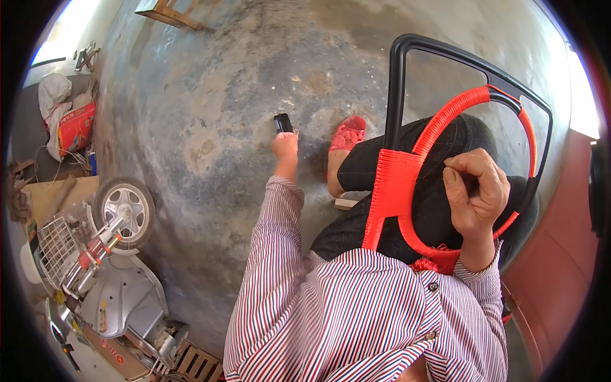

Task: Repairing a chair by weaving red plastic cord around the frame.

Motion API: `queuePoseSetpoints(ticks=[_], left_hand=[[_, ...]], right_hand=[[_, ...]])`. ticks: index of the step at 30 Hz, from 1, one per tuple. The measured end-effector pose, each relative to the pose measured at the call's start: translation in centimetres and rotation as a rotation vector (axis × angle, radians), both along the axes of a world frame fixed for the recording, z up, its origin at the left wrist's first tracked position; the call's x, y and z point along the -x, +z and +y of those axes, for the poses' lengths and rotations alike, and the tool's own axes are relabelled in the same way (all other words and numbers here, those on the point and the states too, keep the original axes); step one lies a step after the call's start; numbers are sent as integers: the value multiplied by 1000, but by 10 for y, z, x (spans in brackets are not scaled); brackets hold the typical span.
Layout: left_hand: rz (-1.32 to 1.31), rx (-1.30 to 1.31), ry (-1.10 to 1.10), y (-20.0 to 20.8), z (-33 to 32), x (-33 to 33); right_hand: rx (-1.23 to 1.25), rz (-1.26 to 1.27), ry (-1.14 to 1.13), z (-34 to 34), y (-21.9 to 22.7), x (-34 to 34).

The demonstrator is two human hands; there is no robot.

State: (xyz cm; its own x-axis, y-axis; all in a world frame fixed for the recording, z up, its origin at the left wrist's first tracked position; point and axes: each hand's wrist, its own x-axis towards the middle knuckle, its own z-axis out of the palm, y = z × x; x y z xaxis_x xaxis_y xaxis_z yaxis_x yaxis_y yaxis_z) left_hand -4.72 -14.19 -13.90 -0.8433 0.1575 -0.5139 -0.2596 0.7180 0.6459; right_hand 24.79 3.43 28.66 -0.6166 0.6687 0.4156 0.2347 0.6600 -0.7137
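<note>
Just ahead of left hand [286, 148]: black device [283, 122], clasped. Beneath right hand [476, 191] (thumb near fingertip; pinch, cannot tell): red-wrapped ring [453, 108].

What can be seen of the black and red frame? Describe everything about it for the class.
The frame has smooth black bars, perhaps plastic or coated metal, with rounded corners. Inside is a large red ring, closely wrapped in shiny strands, with a bare black stretch near the top. A flat red panel joins it to the left bar. The frame stands over the dark trousers, right of centre. The right hand shows within the ring's outline; whether it touches is unclear.
</note>
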Motion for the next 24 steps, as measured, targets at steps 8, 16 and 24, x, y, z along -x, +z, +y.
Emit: queuePoseSetpoints(ticks=[8, 16, 24], left_hand=[[172, 38, -141, -13, -1, -9], [153, -24, -304, 24, 12, -28], [329, 18, -1093, 80, 35, -60]], right_hand=[[17, -15, -21, -1, -1, -15], [20, -27, -38, -3, -2, -15], [12, -13, -59, -6, -6, -15]])
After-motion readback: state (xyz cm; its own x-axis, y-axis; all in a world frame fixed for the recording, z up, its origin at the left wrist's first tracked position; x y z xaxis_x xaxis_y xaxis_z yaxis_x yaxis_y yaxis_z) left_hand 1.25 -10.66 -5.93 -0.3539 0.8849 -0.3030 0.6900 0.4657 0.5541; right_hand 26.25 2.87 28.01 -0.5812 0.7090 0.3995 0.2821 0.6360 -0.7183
